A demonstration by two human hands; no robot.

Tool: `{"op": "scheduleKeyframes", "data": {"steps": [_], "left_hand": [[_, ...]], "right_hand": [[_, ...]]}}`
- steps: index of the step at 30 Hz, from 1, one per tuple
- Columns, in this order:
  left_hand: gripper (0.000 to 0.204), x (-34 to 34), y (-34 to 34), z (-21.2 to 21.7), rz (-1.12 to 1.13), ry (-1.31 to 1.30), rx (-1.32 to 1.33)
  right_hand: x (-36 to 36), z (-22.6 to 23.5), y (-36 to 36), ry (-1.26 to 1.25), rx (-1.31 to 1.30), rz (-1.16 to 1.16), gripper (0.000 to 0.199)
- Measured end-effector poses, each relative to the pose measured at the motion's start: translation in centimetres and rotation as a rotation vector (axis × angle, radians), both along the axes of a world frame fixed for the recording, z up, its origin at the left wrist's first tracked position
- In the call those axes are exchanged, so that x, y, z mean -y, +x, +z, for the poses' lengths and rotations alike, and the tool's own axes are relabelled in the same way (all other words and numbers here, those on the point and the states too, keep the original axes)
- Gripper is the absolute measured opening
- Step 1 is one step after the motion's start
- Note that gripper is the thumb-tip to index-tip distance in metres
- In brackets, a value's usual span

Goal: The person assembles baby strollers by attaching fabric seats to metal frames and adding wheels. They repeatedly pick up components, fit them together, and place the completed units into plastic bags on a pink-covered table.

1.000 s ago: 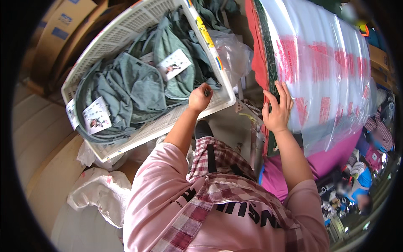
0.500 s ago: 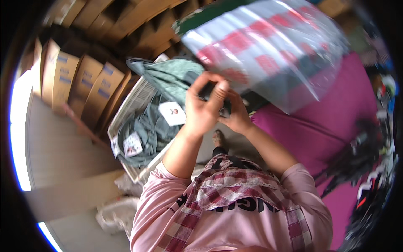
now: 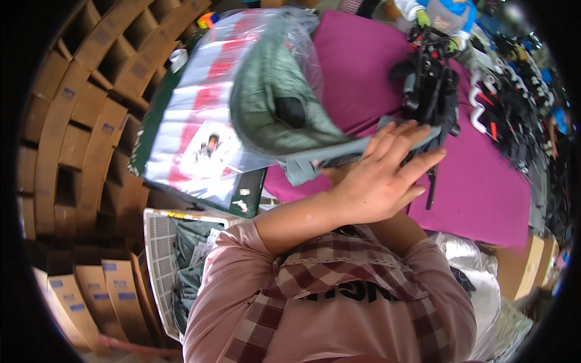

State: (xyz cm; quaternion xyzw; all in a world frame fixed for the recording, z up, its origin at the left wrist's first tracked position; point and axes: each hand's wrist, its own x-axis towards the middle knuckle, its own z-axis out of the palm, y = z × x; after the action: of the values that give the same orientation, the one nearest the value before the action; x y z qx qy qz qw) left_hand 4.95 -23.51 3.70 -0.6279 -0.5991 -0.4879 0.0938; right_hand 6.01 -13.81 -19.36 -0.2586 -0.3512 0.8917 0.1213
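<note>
A grey-green quilted fabric piece (image 3: 266, 103), curved and edged with a grey band, lies partly over clear plastic packaging. It looks like a padded carrier or seat part; a dark oval patch (image 3: 292, 112) shows inside it. My left hand (image 3: 390, 172) reaches across to the right, palm down, its fingers stretched and spread over the end of the grey band (image 3: 357, 147). My right hand (image 3: 334, 173) is mostly hidden beneath my left forearm, near the band's underside; its grip does not show. Black straps with buckles (image 3: 433, 85) lie just beyond my left hand.
Printed plastic packaging (image 3: 209, 91) with a picture card (image 3: 209, 148) rests on a dark green board (image 3: 248, 187). Purple cloth (image 3: 363, 54) covers the table. A crate (image 3: 163, 260) of grey-green fabric stands lower left, beside cardboard boxes (image 3: 91, 139). A co-worker's green-gloved hand (image 3: 423, 18) is at the far side.
The view has turned right. My hands have moved from near the crate to the purple table, and the quilted fabric now lies on the plastic packaging. My left hand's fingers have spread.
</note>
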Motion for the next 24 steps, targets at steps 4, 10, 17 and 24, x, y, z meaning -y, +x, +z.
{"op": "scheduleKeyframes", "data": {"steps": [4, 10, 17, 24], "left_hand": [[0.059, 2.4, -1.4, -6.2, -0.14, -0.225, 0.208], [0.06, 4.3, -3.1, -12.7, 0.088, -0.232, 0.341], [0.084, -1.8, -3.8, -13.0, 0.161, -0.466, 0.01], [0.036, -4.2, -4.2, -15.0, 0.287, -0.24, 0.642]], "right_hand": [[-5.1, 0.4, 3.2, 0.013, 0.063, -0.24, 0.065], [-5.6, 2.4, 12.7, 0.339, 0.274, -0.467, 0.064], [-6.9, 5.6, 14.4, 1.009, 0.102, -0.255, 0.024], [-11.0, 12.6, 11.3, 1.569, 0.103, -0.288, 0.059]]}}
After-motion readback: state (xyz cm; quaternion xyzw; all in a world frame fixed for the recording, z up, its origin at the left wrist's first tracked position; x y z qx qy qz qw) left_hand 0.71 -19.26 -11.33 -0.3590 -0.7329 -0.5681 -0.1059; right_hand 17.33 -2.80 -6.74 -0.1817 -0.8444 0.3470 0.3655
